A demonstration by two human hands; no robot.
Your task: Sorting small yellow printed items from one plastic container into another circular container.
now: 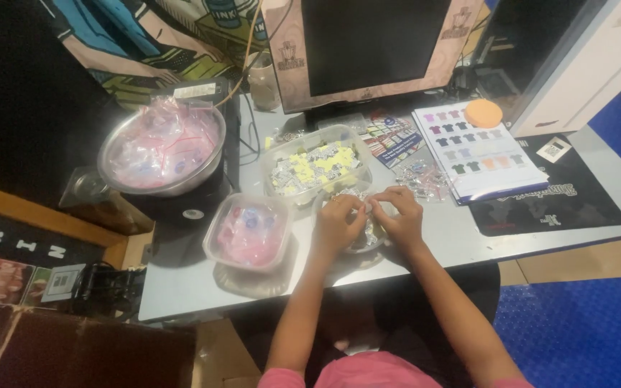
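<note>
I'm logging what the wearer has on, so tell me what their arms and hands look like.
Both forearms are bare, with no long sleeves. The left hand and right hand wear no gloves; no watch or bracelet shows, and rings are too small to tell. A pink garment shows at the bottom edge.

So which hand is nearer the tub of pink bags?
Left. The left hand is just right of the tub of pink bags, close to its rim. The right hand sits farther right, beyond the left hand, over a small bowl.

Metal bowl [161, 147] left of tub [318, 164]; monitor [368, 47] behind.
</note>
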